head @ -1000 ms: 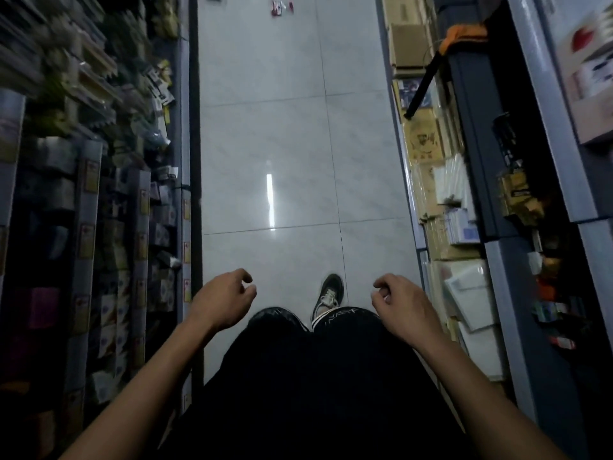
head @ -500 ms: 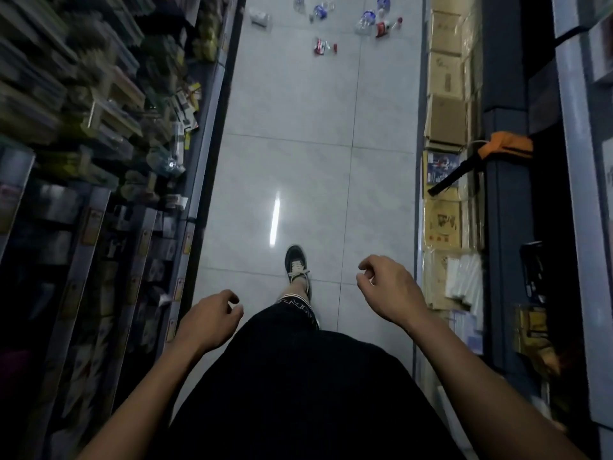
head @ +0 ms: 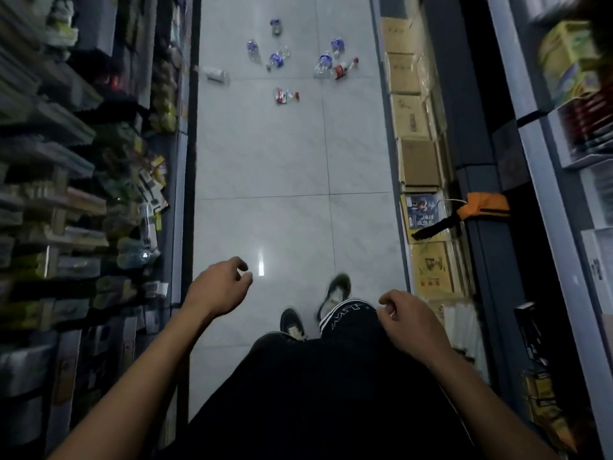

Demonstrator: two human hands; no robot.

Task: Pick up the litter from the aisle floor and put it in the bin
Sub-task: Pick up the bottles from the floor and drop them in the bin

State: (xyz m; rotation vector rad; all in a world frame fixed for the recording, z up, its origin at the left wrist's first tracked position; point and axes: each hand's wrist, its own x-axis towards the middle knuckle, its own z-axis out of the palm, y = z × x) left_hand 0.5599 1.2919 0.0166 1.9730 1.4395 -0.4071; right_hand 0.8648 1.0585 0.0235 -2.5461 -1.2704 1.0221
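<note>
- The litter (head: 292, 59) lies scattered at the far end of the aisle floor (head: 282, 154), well ahead of the person: a loose cluster of crushed plastic bottles, most with blue labels.
- Nearest of the lot is a red-capped bottle (head: 286, 95), lying on its side a little apart from the rest. A second red-labelled bottle (head: 345, 69) sits towards the right-hand shelving, and a pale bottle (head: 215, 74) lies close against the foot of the left shelving.
- No bin in view anywhere, so where it stands I cannot tell.
- Left hand (head: 220, 287) hangs out in front, fingers loosely curled, holding nothing. Right hand (head: 409, 322) is lower by the thigh, same story: relaxed curl, nothing in it.
- Two dark shoes (head: 335, 293) show below the black trousers, one ahead of the other and blurred, which looks like mid-stride.
- The step in hand, by my reading, is the approach. Done well, it means walking straight down the middle of the floor and stopping just short of the nearest bottle, not among them, so nothing gets kicked under the shelves.
- Crushed bottles are light and skid easily; a firm grip round the body should beat a pinch at the cap.
- Cardboard boxes (head: 418, 167) line the right side low down, and an orange-handled tool (head: 484, 207) juts from that shelf.
</note>
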